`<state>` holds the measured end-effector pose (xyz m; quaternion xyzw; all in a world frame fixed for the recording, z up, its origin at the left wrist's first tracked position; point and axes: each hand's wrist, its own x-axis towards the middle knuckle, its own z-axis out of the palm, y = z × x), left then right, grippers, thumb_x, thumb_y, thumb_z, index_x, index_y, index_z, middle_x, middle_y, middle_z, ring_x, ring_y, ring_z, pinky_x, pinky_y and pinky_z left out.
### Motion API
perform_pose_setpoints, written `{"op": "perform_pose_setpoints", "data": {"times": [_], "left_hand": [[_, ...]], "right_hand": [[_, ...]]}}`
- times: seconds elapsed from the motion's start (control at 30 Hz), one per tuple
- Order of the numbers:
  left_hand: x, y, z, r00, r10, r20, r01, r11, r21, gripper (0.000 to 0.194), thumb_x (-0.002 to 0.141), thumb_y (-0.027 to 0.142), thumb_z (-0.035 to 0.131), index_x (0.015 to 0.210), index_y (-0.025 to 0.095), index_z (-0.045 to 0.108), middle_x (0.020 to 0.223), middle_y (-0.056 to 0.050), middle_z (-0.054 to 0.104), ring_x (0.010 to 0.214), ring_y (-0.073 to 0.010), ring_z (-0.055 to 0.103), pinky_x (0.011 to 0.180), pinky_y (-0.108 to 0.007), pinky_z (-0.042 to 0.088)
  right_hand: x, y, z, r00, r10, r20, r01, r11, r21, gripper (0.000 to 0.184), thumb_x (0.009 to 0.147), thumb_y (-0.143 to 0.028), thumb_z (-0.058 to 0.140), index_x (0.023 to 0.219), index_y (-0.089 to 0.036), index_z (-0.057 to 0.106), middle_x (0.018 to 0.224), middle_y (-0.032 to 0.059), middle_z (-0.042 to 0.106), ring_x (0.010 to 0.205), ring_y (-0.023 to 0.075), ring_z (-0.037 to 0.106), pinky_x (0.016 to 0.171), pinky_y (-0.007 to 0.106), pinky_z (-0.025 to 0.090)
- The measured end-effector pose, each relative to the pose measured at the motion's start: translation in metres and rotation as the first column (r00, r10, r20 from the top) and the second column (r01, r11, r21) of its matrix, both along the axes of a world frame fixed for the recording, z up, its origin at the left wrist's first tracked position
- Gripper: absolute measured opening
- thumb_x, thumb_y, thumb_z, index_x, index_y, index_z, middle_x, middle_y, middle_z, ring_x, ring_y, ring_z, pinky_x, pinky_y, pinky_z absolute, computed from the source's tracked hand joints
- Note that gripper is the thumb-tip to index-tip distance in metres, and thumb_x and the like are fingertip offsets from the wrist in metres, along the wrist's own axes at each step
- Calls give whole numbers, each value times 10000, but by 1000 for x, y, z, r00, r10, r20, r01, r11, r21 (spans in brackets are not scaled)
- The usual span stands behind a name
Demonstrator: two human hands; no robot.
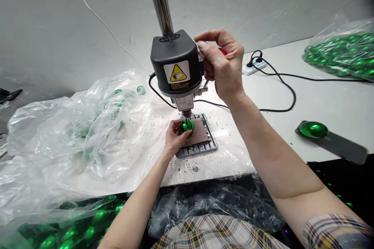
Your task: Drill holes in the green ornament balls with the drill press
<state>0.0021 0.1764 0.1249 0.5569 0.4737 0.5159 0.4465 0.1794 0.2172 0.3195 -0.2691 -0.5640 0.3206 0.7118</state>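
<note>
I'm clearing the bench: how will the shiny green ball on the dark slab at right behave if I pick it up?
The shiny green ball looks like a thin hollow bauble, so it is probably light and perhaps easy to crack. Its mirror gloss may feel slippery, and its round shape could let it roll off the dark slab if nudged.

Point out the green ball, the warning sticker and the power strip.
Green ball [187,125], head view, its shiny top.
Warning sticker [177,74], head view, the yellow triangle.
Power strip [254,69], head view, its white casing.
</note>
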Motion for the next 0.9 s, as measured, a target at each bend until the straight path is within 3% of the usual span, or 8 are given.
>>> {"op": "perform_pose_setpoints", "data": {"times": [0.2, 0.4, 0.57, 0.9], "left_hand": [[2, -5, -4, 989, -29, -142, 49, 989, 138, 412, 723, 248, 806, 1089, 207, 622, 1200, -86, 667, 1046, -215, 643, 934, -344, 495], [-2, 0, -10, 994, -26, -102, 31, 998, 50, 497, 707, 262, 821, 1161, 198, 628, 1114, -75, 693, 1011, -218, 652, 915, -345, 501], [4, -1, 1, 983, -72, -167, 81, 996, 47, 470, 678, 273, 861, 1091, 200, 648, 1102, -78, 695, 1020, -232, 645, 908, -351, 507], [9, -4, -9, 993, -115, 9, 115, 993, 18, 508, 704, 333, 882, 1112, 192, 615, 1157, -104, 715, 1084, -243, 664, 977, -393, 508]], "right_hand": [[0, -5, 3, 1000, 12, -11, -12, 1000, 9, 90, 879, -356, 629, 887, -271, 603, 548, -68, 414, 454, 104, 272, 416, 273, 277], [1, -3, 2, 999, -23, 35, 23, 1000, -4, 403, 827, -670, 671, 899, -282, 585, 574, -49, 435, 493, 116, 364, 453, 285, 329], [0, -2, 2, 1000, -13, 23, 13, 1000, 17, 374, 845, -635, 675, 890, -273, 591, 548, -57, 392, 471, 106, 350, 433, 272, 299], [2, -6, -7, 993, -114, 40, 114, 994, 2, 273, 882, -577, 653, 938, -310, 649, 609, -24, 511, 516, 129, 444, 443, 285, 371]]}}
